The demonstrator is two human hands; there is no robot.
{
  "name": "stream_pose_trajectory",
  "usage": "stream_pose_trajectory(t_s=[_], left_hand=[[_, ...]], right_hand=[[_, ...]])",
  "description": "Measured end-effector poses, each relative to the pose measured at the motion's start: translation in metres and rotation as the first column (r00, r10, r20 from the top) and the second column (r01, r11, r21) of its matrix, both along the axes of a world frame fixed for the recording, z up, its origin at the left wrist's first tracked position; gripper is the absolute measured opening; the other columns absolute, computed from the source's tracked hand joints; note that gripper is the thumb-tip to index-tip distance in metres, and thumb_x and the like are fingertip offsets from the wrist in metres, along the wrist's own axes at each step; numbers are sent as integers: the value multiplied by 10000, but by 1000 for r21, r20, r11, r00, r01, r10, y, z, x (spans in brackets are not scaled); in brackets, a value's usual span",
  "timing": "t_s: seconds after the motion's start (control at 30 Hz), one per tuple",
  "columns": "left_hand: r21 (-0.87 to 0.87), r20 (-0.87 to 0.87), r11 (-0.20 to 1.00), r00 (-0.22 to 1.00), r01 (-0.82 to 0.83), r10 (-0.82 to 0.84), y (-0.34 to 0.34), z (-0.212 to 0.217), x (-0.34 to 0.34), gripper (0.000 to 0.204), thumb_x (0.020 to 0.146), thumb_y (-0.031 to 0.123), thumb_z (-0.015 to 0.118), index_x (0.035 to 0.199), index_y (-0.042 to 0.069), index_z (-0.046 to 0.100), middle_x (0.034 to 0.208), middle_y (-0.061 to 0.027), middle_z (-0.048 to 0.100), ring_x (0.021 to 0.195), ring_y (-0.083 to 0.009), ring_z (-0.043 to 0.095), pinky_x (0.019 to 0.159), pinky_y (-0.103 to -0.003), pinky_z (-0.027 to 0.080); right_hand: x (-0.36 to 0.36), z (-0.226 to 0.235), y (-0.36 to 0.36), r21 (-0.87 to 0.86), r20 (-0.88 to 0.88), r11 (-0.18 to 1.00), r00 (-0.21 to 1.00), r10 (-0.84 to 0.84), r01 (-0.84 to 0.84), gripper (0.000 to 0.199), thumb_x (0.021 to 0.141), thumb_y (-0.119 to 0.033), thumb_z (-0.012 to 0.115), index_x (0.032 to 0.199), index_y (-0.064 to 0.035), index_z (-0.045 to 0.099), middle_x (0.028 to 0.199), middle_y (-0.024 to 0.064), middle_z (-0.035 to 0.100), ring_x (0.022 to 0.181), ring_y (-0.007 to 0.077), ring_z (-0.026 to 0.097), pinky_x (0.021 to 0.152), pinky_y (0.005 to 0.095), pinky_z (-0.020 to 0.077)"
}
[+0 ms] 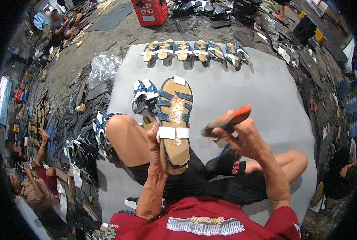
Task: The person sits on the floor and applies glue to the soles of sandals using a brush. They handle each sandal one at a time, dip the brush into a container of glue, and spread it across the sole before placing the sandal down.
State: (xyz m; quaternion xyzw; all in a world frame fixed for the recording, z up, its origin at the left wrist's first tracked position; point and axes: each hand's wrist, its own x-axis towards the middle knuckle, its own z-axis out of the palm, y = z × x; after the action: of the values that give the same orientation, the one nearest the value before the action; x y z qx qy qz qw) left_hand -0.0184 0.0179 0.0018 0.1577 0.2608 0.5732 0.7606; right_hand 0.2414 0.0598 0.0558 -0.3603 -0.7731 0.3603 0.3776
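My left hand [157,162] is closed round the edge of an upturned sandal sole [174,150], thumb along its side. The tan face of the sole shines wetly in the middle. Blue strap ends and white strips are folded onto it from both edges, with a white tab at its top. To the right of the sole, my right hand [248,138] grips a dark hand tool with an orange end [236,117]; its exact kind is unclear. The tool is apart from the sole. Left of the sole stands a pair of blue-and-white sandal uppers [145,94].
A grey mat [262,90] lies under me, with a row of blue-and-white sandals [182,51] along its far edge. More straps [80,151] pile up at the left. A red box [149,13] stands beyond. Scraps cover the floor; other people sit at the left.
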Motion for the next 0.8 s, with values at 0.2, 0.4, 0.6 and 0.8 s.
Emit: stream_pose_trajectory(t_s=[0.2, 0.4, 0.6, 0.8], left_hand=[[-54, -277, 999, 961, 1, -15, -4, -6, 21, 619, 1014, 544, 576, 1452, 112, 514, 1315, -78, 634, 1154, -196, 659, 960, -373, 572], [-77, -89, 995, 994, -69, 62, -6, -1, 9, 744, 989, 620, 591, 1448, 42, 499, 1218, -151, 694, 988, -239, 737, 826, -378, 645], [-153, -178, 979, 978, -136, 108, -15, 4, 10, 568, 1029, 577, 559, 1317, 88, 584, 1129, -83, 690, 915, -199, 729, 729, -348, 648], [-77, 25, 995, 997, -69, 71, -15, -1, -6, 595, 1040, 579, 547, 1378, 90, 553, 1235, -81, 672, 990, -215, 713, 820, -360, 633]], right_hand=[[-43, 12, 6, 204, -28, 976, 997, 77, -69, 223, 998, -204, 736, 1154, -48, 706, 1074, 93, 727, 980, 281, 663, 821, 396, 540], [-14, -4, 5, 29, 41, 997, 997, 67, -68, 195, 971, -147, 759, 1134, -49, 720, 1026, 111, 724, 890, 272, 664, 733, 398, 530], [-31, 18, 5, 112, -109, 994, 994, 10, 3, 143, 1008, -141, 714, 1095, -28, 722, 995, 97, 743, 878, 295, 652, 801, 419, 508], [-4, 8, 10, -97, 104, 993, 991, 79, -69, 176, 978, -103, 738, 1141, -45, 705, 1053, 126, 732, 873, 279, 663, 817, 407, 514]])
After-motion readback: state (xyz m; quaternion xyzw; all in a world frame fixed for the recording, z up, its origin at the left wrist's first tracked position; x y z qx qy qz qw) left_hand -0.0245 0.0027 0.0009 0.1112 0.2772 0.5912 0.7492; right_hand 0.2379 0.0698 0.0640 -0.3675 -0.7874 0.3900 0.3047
